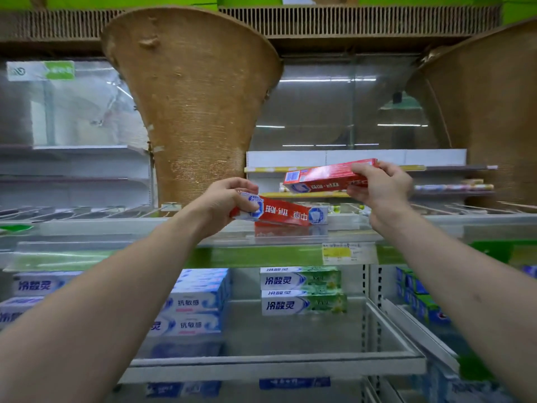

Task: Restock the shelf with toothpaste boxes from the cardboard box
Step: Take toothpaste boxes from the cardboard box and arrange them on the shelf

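Two hands [223,205] [380,187] grip long, slim red toothpaste boxes [284,215] [319,177].

Retail shop aisle: tiered display shelves [261,365] carry stacked toothpaste boxes [302,282], with a price label [348,253] on the near shelf edge.

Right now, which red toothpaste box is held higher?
The red box gripped by the right hand, roughly level. The left hand holds the other red box lower, tilted down toward the shelf.
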Demonstrator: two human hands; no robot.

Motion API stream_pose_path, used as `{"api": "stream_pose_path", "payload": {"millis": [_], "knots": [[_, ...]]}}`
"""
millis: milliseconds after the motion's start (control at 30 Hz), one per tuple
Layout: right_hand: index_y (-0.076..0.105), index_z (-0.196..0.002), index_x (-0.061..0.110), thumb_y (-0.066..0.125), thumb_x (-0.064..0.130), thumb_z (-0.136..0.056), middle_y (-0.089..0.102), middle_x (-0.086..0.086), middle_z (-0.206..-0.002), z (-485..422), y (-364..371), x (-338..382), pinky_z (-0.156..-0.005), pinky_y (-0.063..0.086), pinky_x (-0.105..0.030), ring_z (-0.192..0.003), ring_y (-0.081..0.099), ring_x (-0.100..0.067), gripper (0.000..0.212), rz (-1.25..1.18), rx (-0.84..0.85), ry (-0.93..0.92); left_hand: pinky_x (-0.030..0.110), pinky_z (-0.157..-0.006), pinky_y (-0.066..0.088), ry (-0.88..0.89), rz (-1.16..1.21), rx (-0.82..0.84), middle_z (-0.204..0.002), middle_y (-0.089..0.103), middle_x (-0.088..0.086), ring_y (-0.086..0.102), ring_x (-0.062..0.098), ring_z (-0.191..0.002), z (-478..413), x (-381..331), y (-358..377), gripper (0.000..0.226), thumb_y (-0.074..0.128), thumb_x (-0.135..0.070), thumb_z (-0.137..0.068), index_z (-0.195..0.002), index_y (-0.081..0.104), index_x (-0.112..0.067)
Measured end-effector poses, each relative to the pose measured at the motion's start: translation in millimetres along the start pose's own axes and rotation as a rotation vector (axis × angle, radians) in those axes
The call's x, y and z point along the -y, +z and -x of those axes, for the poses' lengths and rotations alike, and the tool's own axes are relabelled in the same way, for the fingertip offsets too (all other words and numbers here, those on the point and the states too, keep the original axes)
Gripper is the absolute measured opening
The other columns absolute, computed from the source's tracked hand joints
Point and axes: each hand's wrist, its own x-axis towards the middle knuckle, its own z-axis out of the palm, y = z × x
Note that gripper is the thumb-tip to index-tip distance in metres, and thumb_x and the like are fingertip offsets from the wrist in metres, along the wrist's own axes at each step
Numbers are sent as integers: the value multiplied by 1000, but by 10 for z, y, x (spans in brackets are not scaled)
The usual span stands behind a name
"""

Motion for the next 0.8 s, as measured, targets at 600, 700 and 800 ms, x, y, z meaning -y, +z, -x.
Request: {"api": "stream_pose_path", "payload": {"millis": [600,700,800], "knots": [[65,-112,9,81,13,-79,71,-17,-101,81,485,6,-66,62,-36,-79,75,-27,38,35,311,-86,54,-115,32,521,-1025,-155,-152,47,-5,35,26,-143,-385,-399,527,90,83,-59,-69,-148,43,-43],[64,-113,13,86,20,-74,68,-15,-105,94,590,-16,-69,63,-41,-88,73,-29,46,76,326,-201,47,-94,50,633,-953,-311,-106,73,-14,62,18,-107,-430,-428,606,44,81,-43,-74,-117,71,-39],[52,-133,23,88,31,-70,67,-9,-109,61,620,-31,-73,62,-39,-98,70,-24,73,170,375,-259,37,-84,55,543,-772,-395,-94,74,-11,67,14,-92,-402,-438,621,32,81,-40,-77,-107,75,-31]]}}
